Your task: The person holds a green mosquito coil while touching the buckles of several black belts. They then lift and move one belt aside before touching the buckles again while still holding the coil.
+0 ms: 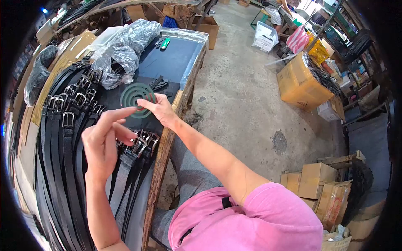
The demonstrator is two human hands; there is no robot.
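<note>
A green mosquito coil (pixel 129 93) is held over the worktable by my right hand (pixel 162 110), thumb and fingers pinching it near its middle. My left hand (pixel 102 142) is raised close beside it, fingers apart and bent, the index fingertip right at the coil's lower part. Black belts (pixel 56 150) with silver buckles lie in rows on the table to the left of my hands. Another bunch of belts (pixel 127 163) lies under and beside my left hand, buckles toward the coil. Small black pieces (pixel 158 83) rest on the dark tabletop just beyond the coil.
A clear plastic bag (pixel 121 52) and a small green object (pixel 165 43) lie at the table's far end. The table's wooden edge (pixel 161 163) runs beside my legs. Cardboard boxes (pixel 303 81) stand across the concrete floor (pixel 234 88). Another person (pixel 276 11) is far back.
</note>
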